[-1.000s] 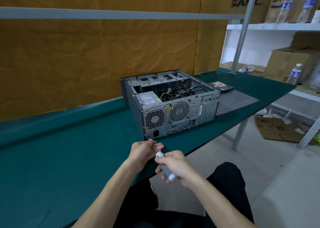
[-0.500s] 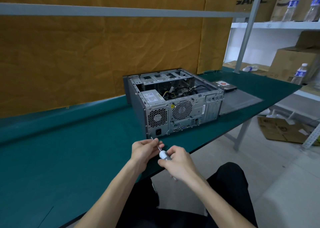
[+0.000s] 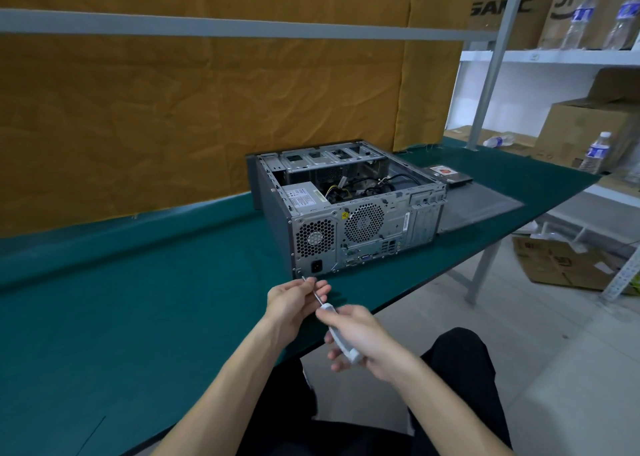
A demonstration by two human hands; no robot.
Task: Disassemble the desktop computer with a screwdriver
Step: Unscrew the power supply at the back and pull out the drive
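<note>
My left hand (image 3: pixel 292 301) pinches the thin metal shaft of the screwdriver (image 3: pixel 332 324) between thumb and fingertips, close to its tip, while my right hand (image 3: pixel 360 339) is curled around the white handle, thumb and forefinger up near the collar where shaft meets grip. The tool's long axis runs on a slant, from the handle low at my right up and away to the tip at the upper left, and that tip sits just in front of the lower left corner of the rear panel of the desktop computer (image 3: pixel 349 206); whether it already touches the metal there I cannot tell. The computer lies on its side on the green table (image 3: pixel 121 317), directly ahead of my fingers and a little to the right, its rear panel with the two fan grilles and the power socket facing me, its open side up so the power supply and cables show. My left hand is the nearer one to the case, so I judge it will steer the tip into a screw on the panel's edge while the right does the turning. Beyond the case, to its right, the dark side panel (image 3: pixel 481 208) lies flat on the table with a drive (image 3: pixel 446 175) resting at its far end.
</note>
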